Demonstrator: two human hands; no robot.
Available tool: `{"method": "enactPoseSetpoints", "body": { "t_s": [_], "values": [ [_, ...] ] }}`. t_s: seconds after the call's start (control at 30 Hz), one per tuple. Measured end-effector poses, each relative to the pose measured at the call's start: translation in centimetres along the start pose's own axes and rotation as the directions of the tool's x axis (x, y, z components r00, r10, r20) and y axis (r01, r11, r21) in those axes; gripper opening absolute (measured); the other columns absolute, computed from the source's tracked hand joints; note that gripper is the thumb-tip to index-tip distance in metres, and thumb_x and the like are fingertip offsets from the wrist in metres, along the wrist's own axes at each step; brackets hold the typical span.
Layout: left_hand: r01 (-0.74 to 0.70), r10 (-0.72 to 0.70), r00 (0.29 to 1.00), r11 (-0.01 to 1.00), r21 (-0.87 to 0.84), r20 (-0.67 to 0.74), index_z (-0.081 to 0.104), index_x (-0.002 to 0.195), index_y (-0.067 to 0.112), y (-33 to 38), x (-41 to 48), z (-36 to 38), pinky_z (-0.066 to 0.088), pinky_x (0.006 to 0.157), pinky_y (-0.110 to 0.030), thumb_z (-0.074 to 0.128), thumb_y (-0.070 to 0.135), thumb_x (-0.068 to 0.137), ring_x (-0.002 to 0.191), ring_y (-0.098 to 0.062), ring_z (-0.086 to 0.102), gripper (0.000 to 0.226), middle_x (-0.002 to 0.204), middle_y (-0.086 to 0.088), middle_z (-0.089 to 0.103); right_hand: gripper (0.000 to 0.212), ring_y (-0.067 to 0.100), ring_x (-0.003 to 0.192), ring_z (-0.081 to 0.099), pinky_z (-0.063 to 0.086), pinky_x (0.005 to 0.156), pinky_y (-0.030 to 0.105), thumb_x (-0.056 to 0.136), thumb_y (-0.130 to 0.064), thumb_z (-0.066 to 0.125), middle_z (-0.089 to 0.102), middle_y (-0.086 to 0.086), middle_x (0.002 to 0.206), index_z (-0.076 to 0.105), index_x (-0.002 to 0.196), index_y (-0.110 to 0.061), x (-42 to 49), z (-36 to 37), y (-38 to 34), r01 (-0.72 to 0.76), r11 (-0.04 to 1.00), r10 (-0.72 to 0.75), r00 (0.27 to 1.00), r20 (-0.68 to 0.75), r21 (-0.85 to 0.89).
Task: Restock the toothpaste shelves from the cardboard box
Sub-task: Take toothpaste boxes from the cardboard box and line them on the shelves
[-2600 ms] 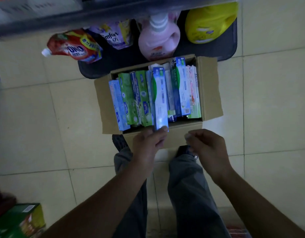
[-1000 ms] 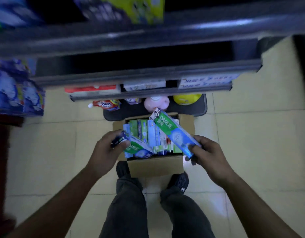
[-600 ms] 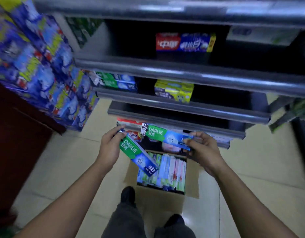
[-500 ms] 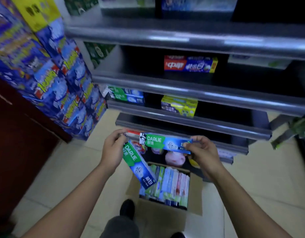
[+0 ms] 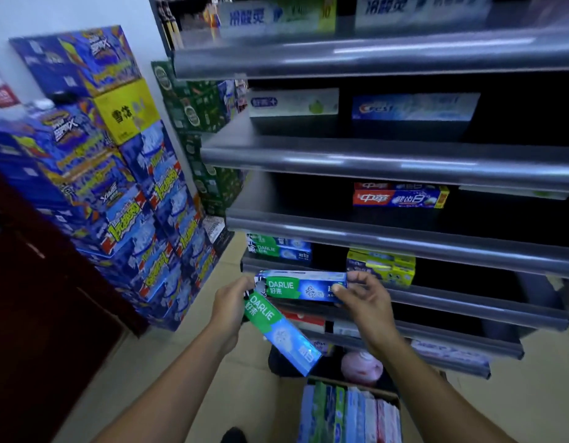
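Two DARLIE cartons in hand below the Crest (image 5: 414,107) shelf

Right hand (image 5: 364,306) grips a level carton (image 5: 304,286); left hand (image 5: 230,306) grips another carton (image 5: 281,334) — tilted down toward the box (image 5: 350,414).

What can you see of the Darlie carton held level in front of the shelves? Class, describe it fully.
The level Darlie carton is a long printed card box, green at its left end with white DARLIE lettering, blue towards the right. It lies about horizontal in the air before a lower shelf edge. The right hand pinches its right end; the left hand is at its left end, where it meets a second, tilted carton.
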State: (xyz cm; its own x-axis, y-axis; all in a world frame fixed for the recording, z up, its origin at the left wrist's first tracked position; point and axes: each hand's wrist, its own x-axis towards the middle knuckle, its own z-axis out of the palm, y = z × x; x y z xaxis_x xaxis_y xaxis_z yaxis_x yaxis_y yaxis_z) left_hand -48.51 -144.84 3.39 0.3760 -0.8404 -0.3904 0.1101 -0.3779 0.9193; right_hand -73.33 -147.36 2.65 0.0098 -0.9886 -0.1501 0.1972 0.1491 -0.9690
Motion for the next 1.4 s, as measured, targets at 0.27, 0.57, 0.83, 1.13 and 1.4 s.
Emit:
{"method": "enactPoseSetpoints", "body": {
  "t_s": [0.27,0.57,0.83,1.13,1.4],
  "values": [
    [-0.021,0.019,0.999,0.995,0.098,0.030,0.066,0.083,0.010,2.8,9.8,-4.3,0.042,0.071,-0.041,0.066,0.028,0.084,0.077,-0.026,0.056,0.018,0.082,-0.008,0.064,0.029,0.009,0.076,0.058,0.052,0.063,0.013,0.084,0.000,0.077,0.058,0.000,0.086,0.066,0.111,-0.003,5.9,7.6,2.1,0.042,0.974,-0.081,0.982,-0.169,-0.222],
    [-0.032,0.006,0.989,0.984,0.173,0.151,0.060,0.082,0.012,2.8,16.4,-3.6,0.040,0.072,-0.038,0.059,0.021,0.089,0.073,-0.023,0.050,0.011,0.079,-0.011,0.052,0.046,0.022,0.099,0.063,0.049,0.090,0.029,0.089,-0.014,0.077,0.070,0.013,0.112,0.063,0.129,0.003,12.1,9.7,5.9,-0.015,0.912,-0.108,0.955,-0.277,-0.409],
    [-0.022,-0.008,0.989,0.979,0.200,0.150,0.068,0.079,0.016,1.8,18.4,-3.7,0.043,0.070,-0.035,0.060,0.024,0.089,0.067,-0.023,0.056,0.015,0.069,-0.005,0.059,0.044,0.017,0.100,0.061,0.049,0.092,0.029,0.091,-0.022,0.075,0.071,0.012,0.120,0.065,0.128,0.000,13.3,10.0,6.5,-0.041,0.899,-0.101,0.949,-0.298,-0.436],
    [0.000,-0.020,0.989,0.991,0.137,0.147,0.075,0.098,0.026,0.3,17.7,-4.4,0.040,0.060,-0.028,0.051,0.022,0.101,0.056,-0.009,0.056,0.024,0.063,0.004,0.062,0.031,0.022,0.078,0.064,0.047,0.071,0.027,0.090,-0.021,0.076,0.070,0.010,0.095,0.071,0.114,-0.002,13.4,10.9,5.7,-0.188,0.843,-0.030,0.919,-0.393,-0.505],
    [0.032,-0.007,0.994,0.970,-0.239,0.105,0.063,0.129,0.023,0.6,16.1,-4.7,0.046,0.073,-0.034,0.045,0.022,0.109,0.079,-0.018,0.058,0.027,0.093,-0.006,0.064,0.021,0.014,0.073,0.068,0.050,0.061,0.025,0.089,-0.038,0.075,0.073,-0.005,0.081,0.073,0.082,-0.018,8.4,9.9,5.6,-0.099,0.918,0.008,0.972,-0.233,-0.385]
  ]
}}
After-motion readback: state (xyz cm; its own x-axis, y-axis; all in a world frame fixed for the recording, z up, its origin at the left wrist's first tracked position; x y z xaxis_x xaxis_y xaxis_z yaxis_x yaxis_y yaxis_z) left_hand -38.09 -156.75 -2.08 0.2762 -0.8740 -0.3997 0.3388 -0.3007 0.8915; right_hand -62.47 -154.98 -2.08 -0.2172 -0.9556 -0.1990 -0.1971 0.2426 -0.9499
